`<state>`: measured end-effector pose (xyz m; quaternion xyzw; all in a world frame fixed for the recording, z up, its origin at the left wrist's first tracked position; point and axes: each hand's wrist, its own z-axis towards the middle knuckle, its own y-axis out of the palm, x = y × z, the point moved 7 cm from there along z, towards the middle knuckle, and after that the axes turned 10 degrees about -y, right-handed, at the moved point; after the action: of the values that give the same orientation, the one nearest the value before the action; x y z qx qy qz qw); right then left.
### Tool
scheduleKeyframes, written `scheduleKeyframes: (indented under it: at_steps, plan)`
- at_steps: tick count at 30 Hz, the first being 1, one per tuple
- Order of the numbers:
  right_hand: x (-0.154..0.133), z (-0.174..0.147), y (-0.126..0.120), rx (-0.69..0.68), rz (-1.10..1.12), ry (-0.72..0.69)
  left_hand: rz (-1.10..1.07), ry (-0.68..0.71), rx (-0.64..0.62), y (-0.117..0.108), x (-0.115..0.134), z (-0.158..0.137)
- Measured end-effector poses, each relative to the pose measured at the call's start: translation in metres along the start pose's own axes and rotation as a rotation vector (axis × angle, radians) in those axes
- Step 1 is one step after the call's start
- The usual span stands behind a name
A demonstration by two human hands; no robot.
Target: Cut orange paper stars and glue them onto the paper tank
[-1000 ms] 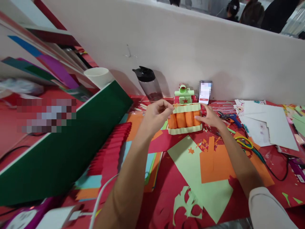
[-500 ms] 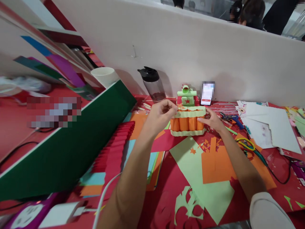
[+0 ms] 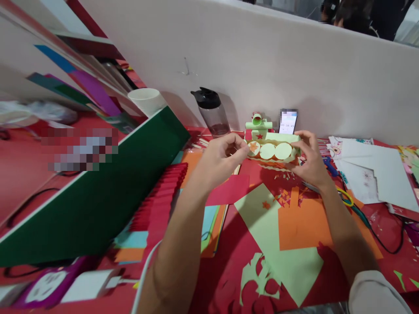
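A handmade paper model (image 3: pixel 275 151) with orange tube sides and wavy pale green bands is tilted so its top faces me. Round pale green discs (image 3: pixel 283 151) cap the tubes, and a small orange star (image 3: pixel 253 147) lies on the leftmost one. My right hand (image 3: pixel 309 161) grips the right end, thumb below and fingers above. At the left end, beside the star, my left hand (image 3: pixel 225 159) is closed with thumb and forefinger together at the model's edge; its other fingertips are hidden. Behind stands a second green paper model (image 3: pixel 258 128) with a red star.
A dark-lidded bottle (image 3: pixel 212 111) and a phone (image 3: pixel 288 122) stand by the white partition. Green and orange paper sheets (image 3: pixel 304 224), star scraps and cut-out remnants (image 3: pixel 260 279) lie in front. Yellow-handled scissors (image 3: pixel 345 197) are at right, a green board (image 3: pixel 98 196) at left.
The paper model has been tipped towards me, so its round discs and the star now show instead of its orange side. My right hand has risen and wrapped further around the right end.
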<state>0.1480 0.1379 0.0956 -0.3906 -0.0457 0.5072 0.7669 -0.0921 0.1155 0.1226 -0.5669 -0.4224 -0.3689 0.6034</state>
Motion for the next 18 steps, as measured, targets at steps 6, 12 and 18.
scheduleKeyframes:
  at_steps: [6, 12, 18]
  plan:
    - [-0.024, 0.007, -0.017, -0.043, -0.205, -0.148, 0.154, 0.044, -0.040, 0.008, 0.001, -0.006]
    - [-0.029, 0.006, -0.015, -0.117, -0.275, -0.186, 0.382, 0.058, 0.071, 0.011, 0.003, -0.011]
    - [-0.038, 0.007, -0.013, -0.136, -0.312, -0.266, 0.492, 0.013, 0.107, 0.013, -0.003, -0.009]
